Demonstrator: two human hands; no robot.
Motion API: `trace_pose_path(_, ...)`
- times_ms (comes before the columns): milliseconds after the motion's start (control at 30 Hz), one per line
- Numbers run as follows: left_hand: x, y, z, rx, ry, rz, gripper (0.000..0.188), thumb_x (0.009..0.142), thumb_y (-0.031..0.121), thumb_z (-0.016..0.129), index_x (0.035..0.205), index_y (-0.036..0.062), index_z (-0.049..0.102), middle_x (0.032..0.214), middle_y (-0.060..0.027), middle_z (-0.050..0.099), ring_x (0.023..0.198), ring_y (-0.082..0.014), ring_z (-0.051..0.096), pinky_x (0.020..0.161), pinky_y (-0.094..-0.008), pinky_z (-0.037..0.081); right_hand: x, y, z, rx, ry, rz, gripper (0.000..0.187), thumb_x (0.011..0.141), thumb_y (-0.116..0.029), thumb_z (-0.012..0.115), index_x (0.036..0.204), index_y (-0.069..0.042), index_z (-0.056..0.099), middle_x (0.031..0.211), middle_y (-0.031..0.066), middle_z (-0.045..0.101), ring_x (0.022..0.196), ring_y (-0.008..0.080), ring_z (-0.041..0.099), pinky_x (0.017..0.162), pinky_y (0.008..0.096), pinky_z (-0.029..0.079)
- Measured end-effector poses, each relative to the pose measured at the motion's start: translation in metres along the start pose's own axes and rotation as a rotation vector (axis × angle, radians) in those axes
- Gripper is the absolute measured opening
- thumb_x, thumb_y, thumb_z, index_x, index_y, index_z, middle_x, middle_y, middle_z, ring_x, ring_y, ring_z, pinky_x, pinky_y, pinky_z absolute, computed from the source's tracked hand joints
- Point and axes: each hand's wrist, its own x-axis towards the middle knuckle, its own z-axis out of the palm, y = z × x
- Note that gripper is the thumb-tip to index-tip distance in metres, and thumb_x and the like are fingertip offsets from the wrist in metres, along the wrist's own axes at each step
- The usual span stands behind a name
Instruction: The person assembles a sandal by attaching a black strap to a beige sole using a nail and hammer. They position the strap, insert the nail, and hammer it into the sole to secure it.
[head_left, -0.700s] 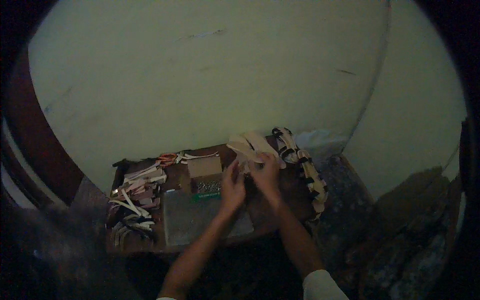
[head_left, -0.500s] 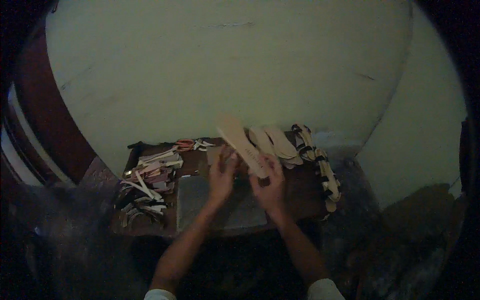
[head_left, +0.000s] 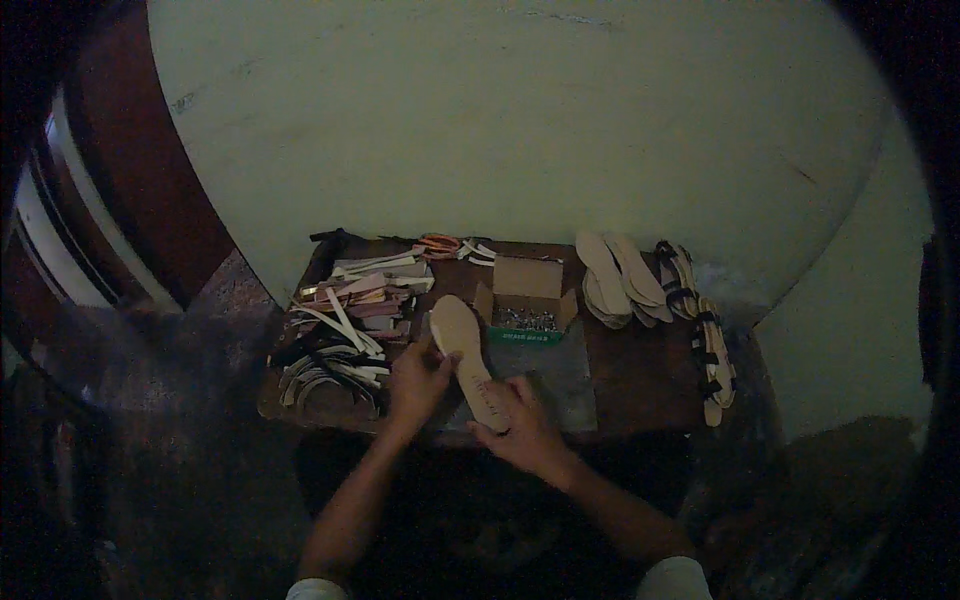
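A beige shoe insole [head_left: 468,352] is held between both my hands over the near part of the table, its wide end pointing away from me. My left hand [head_left: 418,382] grips its left edge at the middle, thumb on top. Around the narrow near end my right hand [head_left: 524,428] is closed, close to some dark printing. Just beyond the insole stands an open cardboard box [head_left: 527,330] with a green front, full of small shiny metal pieces, probably tacks. A grey mat [head_left: 575,385] lies under the box and hands.
Cut strips [head_left: 340,340] in white, pink and black are heaped on the left. Orange-handled scissors [head_left: 438,246] lie at the back edge. Stacked insoles [head_left: 604,282] sit at the back right, beside soles with black straps [head_left: 712,350] along the right edge. A wall [head_left: 520,130] rises behind.
The insole has come down and nearer to me. My left hand, earlier beside it, now grips its edge. The box, hidden before, shows. The whole view has shifted.
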Motion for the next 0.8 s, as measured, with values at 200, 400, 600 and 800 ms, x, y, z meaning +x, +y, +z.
trace_pose_path(200,-0.012,0.005,0.008,0.119,0.001,0.051,0.054,0.078,0.031,0.076,0.116,-0.0037,0.061,0.106,-0.0238,0.062,0.101,-0.0395,0.062,0.087,-0.0453,0.050,0.005,-0.008,0.007,-0.249,-0.084,0.012,0.063,0.080,-0.039,0.073,0.128,-0.003,0.052,0.115,0.0205,0.050,0.109,0.0394,0.051,0.091,0.0478,0.046)
trace_pose_path(400,-0.009,-0.005,0.005,0.273,0.154,0.130,0.054,0.076,0.026,0.079,0.116,-0.0048,0.061,0.105,-0.0205,0.063,0.090,-0.0334,0.065,0.078,-0.0404,0.053,0.008,-0.004,0.025,-0.262,-0.048,-0.142,0.047,0.082,-0.031,0.072,0.121,-0.007,0.058,0.122,0.0134,0.053,0.111,0.0339,0.051,0.093,0.0473,0.042)
trace_pose_path(600,-0.013,-0.003,0.003,0.260,0.131,0.125,0.052,0.076,0.022,0.077,0.117,-0.0057,0.060,0.110,-0.0215,0.059,0.094,-0.0366,0.064,0.078,-0.0416,0.054,0.007,0.014,0.026,-0.308,-0.004,-0.181,0.039,0.084,-0.021,0.069,0.119,-0.007,0.060,0.122,0.0106,0.058,0.113,0.0325,0.052,0.094,0.0468,0.041)
trace_pose_path(800,-0.014,0.018,0.002,0.241,0.091,0.086,0.047,0.079,0.019,0.074,0.121,0.0013,0.059,0.119,-0.0202,0.057,0.098,-0.0390,0.062,0.081,-0.0444,0.053,0.022,0.041,0.004,-0.178,0.101,-0.083,0.041,0.082,-0.013,0.068,0.122,-0.005,0.058,0.121,0.0157,0.060,0.115,0.0367,0.053,0.099,0.0470,0.041)
